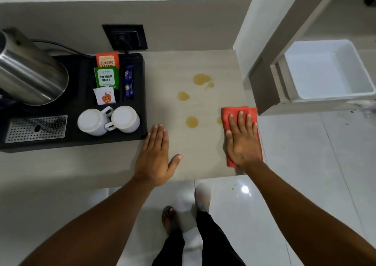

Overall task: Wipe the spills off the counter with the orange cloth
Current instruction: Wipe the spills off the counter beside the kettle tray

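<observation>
Wiping's barely begun: right hand presses flat on the orange cloth, left hand open on the counter. Next, sweep left through the spills.

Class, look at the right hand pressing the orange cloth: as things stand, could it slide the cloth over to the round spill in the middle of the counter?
Probably yes. The right hand lies flat on the orange cloth, and only bare counter separates it from the round spill. The left hand rests nearer the black tray, off that path.
</observation>
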A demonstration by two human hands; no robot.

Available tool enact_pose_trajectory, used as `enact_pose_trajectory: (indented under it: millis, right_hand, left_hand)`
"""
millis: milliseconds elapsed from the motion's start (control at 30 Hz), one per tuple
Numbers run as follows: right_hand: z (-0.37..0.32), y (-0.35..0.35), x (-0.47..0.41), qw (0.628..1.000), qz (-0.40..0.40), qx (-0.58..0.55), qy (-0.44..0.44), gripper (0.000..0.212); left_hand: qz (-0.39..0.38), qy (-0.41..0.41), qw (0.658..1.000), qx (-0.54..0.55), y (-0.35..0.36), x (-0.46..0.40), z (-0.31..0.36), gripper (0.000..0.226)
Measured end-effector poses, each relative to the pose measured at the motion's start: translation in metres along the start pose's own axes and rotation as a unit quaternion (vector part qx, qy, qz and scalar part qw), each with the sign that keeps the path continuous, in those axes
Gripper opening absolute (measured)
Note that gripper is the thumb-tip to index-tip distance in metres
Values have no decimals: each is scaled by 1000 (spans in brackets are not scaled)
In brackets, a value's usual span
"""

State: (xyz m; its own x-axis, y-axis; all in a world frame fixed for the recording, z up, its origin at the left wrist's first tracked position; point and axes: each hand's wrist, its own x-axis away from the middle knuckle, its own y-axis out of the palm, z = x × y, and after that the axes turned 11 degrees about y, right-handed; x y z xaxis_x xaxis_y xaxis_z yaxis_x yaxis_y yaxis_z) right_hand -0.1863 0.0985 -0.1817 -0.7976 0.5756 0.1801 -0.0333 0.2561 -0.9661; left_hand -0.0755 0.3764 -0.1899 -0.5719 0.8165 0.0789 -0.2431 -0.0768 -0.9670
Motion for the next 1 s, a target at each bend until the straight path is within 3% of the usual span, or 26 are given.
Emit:
enact_pose_trajectory:
  millis: [167,367,533,633,733,800,900,1000]
  right_hand:
    - [-23,-14,-81,999,-1,6,33,61]
    - [-21,-18,-87,998,-20,23,-49,61]
    - [-37,-36,-169,1000,-9,7,-13,61]
    - [-53,-35,-190,999,-10,13,-52,59]
    - [-30,-33,-170,994,-12,13,-106,60]
    - [-18,-36,-178,995,-9,7,-98,60]
    - [-45,-41,-219,996,1,-15,-82,55]
    - [-67,-36,-227,989,-8,-14,-146,52]
  left_hand:
    - [10,-5,1000,13,1,-1,-1,89]
    - [-5,-5,1000,8,0,2,0,88]
    - [-1,0,1000,0,4,-3,-5,91]
    - [-7,-5,1000,-8,2,-3,-2,91]
    - [0,-5,1000,-4,3,2,0,92]
    - [8,-6,1000,-2,4,0,-2,92]
    - [12,-3,1000,-3,4,-4,-5,92]
    - [-2,-8,1000,3,3,0,-2,93]
